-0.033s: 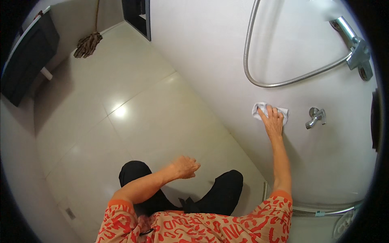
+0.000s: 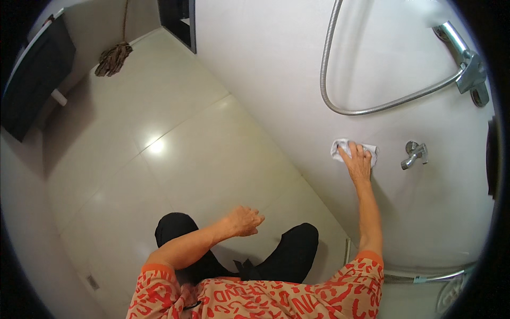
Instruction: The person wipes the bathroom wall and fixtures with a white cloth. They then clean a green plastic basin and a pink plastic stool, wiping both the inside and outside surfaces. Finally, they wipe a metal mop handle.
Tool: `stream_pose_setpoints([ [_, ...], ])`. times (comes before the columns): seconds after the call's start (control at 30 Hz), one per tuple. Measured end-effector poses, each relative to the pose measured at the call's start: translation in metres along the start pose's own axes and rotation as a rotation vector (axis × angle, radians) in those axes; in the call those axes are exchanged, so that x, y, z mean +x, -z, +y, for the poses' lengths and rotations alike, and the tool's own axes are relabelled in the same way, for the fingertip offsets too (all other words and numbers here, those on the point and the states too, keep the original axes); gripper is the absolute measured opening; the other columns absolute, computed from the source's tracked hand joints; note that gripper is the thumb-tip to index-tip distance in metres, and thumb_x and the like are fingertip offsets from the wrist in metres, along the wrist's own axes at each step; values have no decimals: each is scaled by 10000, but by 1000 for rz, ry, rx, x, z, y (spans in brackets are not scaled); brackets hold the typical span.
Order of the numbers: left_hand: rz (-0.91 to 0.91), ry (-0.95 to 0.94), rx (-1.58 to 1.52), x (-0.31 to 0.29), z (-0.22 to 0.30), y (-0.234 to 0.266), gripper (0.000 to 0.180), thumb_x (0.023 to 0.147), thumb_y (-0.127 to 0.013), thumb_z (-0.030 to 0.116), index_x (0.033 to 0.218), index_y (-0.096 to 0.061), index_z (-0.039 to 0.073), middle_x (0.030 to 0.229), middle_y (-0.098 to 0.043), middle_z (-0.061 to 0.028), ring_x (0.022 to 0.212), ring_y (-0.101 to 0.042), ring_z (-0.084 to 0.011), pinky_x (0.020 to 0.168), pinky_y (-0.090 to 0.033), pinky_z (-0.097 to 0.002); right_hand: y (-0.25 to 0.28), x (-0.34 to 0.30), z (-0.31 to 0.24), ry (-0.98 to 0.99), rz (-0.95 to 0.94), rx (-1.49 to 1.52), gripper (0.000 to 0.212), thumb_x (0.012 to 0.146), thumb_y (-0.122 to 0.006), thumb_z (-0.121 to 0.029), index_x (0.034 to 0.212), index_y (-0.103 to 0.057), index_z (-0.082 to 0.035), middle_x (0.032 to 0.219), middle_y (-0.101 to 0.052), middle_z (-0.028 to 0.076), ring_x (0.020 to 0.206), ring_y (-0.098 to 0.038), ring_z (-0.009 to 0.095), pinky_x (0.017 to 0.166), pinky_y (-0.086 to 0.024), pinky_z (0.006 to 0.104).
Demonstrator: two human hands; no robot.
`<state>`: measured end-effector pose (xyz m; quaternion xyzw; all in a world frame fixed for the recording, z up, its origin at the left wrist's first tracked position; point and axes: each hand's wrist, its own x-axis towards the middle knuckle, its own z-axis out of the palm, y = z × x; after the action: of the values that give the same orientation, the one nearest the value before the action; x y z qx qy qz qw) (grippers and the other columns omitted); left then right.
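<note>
My right hand [image 2: 359,162] presses a white cloth [image 2: 339,150] against the pale wall [image 2: 276,90], its fingers bent over the fabric. Just to the right of the cloth, a chrome tap [image 2: 414,155] sticks out of the wall, not touched by my hand. My left hand [image 2: 245,221] hangs in the air over my knees, fingers curled in a loose fist. Nothing shows in it, though its palm is turned from view.
A metal shower hose [image 2: 366,111] loops down the wall from a chrome mixer [image 2: 470,74]. A brown mop [image 2: 113,59] stands at the far left near a dark basin cabinet [image 2: 40,74]. Beneath me is a glossy tiled floor [image 2: 180,138] with a small drain [image 2: 92,282].
My right hand and the cloth have slid a very small way down the picture along the wall. My left hand has hardly moved.
</note>
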<state>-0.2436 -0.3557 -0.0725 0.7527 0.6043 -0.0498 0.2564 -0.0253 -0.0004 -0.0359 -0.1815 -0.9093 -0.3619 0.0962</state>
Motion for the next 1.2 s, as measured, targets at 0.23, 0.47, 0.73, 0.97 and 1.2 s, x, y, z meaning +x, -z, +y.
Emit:
stream_pose_setpoints([
  [0.23,274,-154,50,-25,-5,-3,474,816,-673,335,1169,-532,51,956,-609,-120,855,-622,-283,662,-491,-405,-20,-51,-10,77,-305,197,281,775,-561,-127,1021,-659,-221,1175,-525,73,1108,-468,241,843,-360,425],
  [0.47,204,-239,-33,-56,17,0,513,820,-655,300,1240,-508,46,1018,-590,-143,897,-605,-275,672,-483,-396,-10,74,-32,68,91,76,417,779,-569,-99,1172,-606,-233,1226,-490,47,1124,-445,231,867,-351,406],
  [0.73,172,-423,-88,-61,19,28,528,838,-624,323,1272,-501,48,1037,-589,-147,913,-582,-273,708,-477,-395,-36,-23,-27,20,-23,66,439,766,-594,-107,1149,-615,-320,1259,-465,-3,1142,-425,177,852,-337,380],
  [0.97,74,-464,-48,-65,-17,43,500,859,-605,297,1281,-496,53,1054,-579,-160,921,-577,-284,734,-470,-405,-37,-62,-36,-24,-97,113,400,758,-593,-119,1106,-644,-310,1190,-517,14,1073,-470,191,823,-329,366],
  [1.2,155,-331,217,-22,-95,8,325,824,-575,186,1114,-568,39,892,-602,-93,744,-577,-222,601,-410,-364,-40,63,-54,-40,158,47,340,770,-598,-164,1073,-645,-309,1209,-508,-22,1100,-442,153,842,-307,345],
])
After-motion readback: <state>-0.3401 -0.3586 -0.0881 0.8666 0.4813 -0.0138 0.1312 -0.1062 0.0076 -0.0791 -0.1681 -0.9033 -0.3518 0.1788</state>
